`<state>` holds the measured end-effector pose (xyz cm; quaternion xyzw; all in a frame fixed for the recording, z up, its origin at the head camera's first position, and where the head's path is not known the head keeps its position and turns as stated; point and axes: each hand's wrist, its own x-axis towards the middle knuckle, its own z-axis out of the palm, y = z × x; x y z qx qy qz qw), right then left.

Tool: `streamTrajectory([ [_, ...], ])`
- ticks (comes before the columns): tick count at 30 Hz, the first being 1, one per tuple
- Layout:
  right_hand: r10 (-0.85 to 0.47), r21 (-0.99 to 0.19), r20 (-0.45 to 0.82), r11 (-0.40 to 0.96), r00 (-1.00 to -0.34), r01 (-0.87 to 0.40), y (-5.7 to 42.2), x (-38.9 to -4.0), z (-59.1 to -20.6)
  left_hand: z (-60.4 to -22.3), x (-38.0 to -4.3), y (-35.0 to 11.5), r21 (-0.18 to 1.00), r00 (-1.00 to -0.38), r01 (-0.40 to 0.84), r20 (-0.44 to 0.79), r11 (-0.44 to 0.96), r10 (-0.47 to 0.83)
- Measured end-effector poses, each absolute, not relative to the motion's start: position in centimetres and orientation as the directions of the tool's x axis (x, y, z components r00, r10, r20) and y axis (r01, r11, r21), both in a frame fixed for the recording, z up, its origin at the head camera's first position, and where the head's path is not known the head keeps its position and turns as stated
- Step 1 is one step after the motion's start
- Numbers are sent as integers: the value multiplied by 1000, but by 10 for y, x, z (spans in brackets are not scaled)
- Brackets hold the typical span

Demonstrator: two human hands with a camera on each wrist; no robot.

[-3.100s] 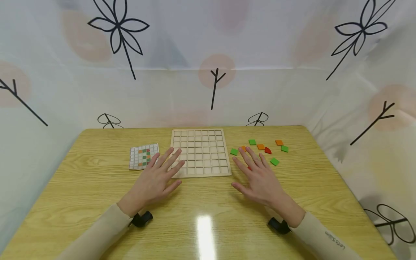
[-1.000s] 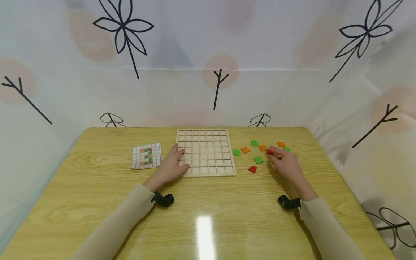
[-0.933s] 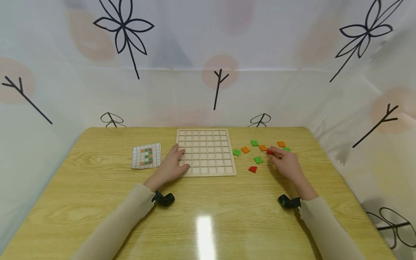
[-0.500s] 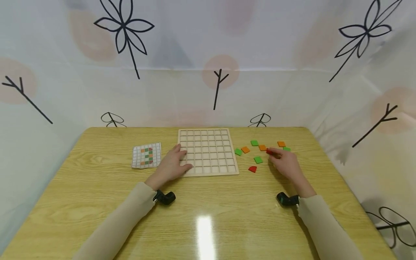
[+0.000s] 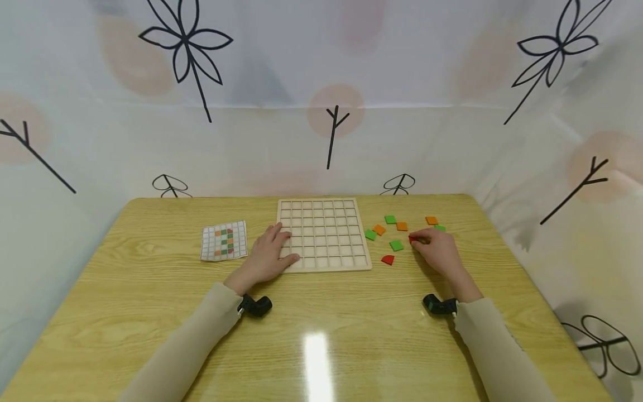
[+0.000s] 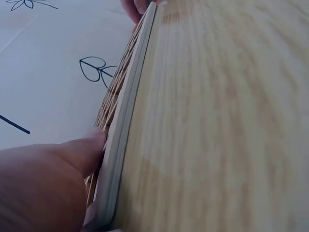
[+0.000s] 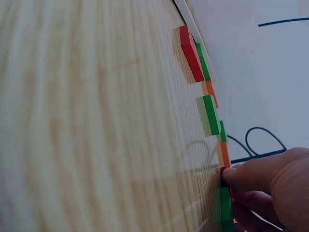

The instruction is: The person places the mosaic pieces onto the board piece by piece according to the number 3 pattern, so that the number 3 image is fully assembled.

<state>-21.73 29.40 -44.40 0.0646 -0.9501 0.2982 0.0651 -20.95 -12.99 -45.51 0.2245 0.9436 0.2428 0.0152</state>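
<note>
My left hand (image 5: 267, 254) rests at the left edge of a pale wooden grid board (image 5: 326, 262), its fingers loosely extended. In the left wrist view the thumb (image 6: 84, 150) lies over the rim of the board (image 6: 126, 106). Right of the board, my right hand (image 5: 439, 251) pinches a red quarter-round tile (image 5: 411, 239) between thumb and fingers, low over the table. The right wrist view shows the thumb (image 7: 256, 171) against this red tile (image 7: 223, 175), with a green tile (image 7: 226, 209) just in front, overlapping the fingers.
Several green and orange square tiles, among them a green tile (image 5: 396, 245) and an orange tile (image 5: 402, 226), lie between board and right hand. Another red quarter-round tile (image 5: 388, 260) sits nearer. A paper pattern card (image 5: 224, 241) lies left. The wooden table (image 5: 321, 312) meets fabric (image 5: 241, 151) behind.
From spread above the table, the left hand has come to the board's edge and the right hand has taken hold of the red tile. The board has slid slightly right; one green tile has shifted left.
</note>
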Motion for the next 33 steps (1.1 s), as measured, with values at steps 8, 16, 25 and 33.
streamTrajectory([
  [8,-61,-584,132,802,-989,-128,294,-217,-444,-455,-209,-128,471,-905,376,4,798,425],
  [16,-33,-620,124,778,-992,-104,296,-220,-446,-452,-209,-129,487,-901,357,-45,797,431],
  [25,-26,-634,116,768,-993,-94,302,-221,-447,-449,-207,-130,490,-898,353,-63,797,436],
  [33,-25,-645,146,756,-989,-114,305,-221,-449,-449,-207,-131,496,-894,369,-42,786,446],
])
